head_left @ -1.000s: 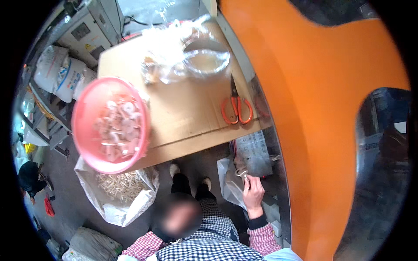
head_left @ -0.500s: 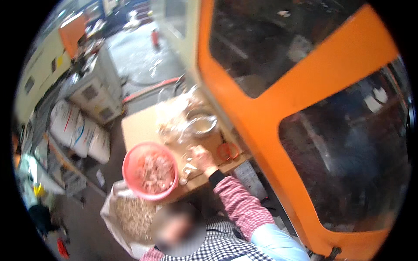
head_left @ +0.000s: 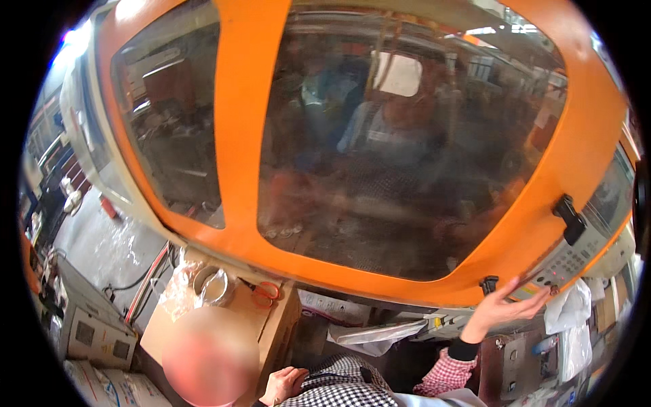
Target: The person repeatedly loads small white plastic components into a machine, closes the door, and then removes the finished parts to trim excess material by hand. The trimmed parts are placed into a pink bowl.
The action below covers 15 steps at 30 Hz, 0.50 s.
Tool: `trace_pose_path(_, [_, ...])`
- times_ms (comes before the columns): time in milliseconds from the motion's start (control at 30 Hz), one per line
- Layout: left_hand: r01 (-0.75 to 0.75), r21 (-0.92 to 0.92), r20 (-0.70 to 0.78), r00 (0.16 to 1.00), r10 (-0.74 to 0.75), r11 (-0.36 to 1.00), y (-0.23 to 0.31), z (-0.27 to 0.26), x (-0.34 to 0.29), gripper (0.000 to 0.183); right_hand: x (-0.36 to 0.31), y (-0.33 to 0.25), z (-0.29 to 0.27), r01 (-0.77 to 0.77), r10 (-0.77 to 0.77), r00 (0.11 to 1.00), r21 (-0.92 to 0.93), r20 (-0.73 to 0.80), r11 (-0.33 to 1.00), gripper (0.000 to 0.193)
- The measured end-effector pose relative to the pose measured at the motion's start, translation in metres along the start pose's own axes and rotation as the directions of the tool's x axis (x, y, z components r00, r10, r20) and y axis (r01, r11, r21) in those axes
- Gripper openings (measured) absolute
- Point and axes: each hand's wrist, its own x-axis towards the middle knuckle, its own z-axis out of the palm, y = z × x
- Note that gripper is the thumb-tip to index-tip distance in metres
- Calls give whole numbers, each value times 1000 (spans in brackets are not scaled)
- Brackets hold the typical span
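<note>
My right hand (head_left: 505, 311) reaches out at the right, fingers spread, with the fingertips at the lower edge of a grey control panel (head_left: 566, 261) covered in buttons. Nothing shows in this hand. Low in the middle, my left hand (head_left: 285, 384) is held against the black-and-white checked apron (head_left: 346, 383), its fingers curled together. What it may hold is hidden. Above both hands stands a large orange machine door (head_left: 243, 136) with dark windows. A black handle (head_left: 569, 218) sits on the door beside the panel.
On the cardboard-topped table (head_left: 157, 332) at the left are clear plastic bags (head_left: 178, 288), a roll of tape (head_left: 215, 286) and orange-handled scissors (head_left: 264, 294). A blurred patch covers the table's near part. White plastic sheeting (head_left: 569, 305) hangs below the panel.
The view has swung right, from the table to the machine door. My right hand has left the tabletop and moved to the control panel. My left hand has come into view.
</note>
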Motion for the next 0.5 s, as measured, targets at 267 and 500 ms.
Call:
trace_pose_path(267, [-373, -10, 148, 917, 371, 928, 11, -20, 44, 8, -29, 45, 14, -711, 465, 701, 473, 541, 521, 28])
trace_pose_path(500, [-444, 64, -79, 891, 448, 894, 72, -40, 119, 7, -49, 8, 0, -734, 482, 676, 449, 557, 510, 30])
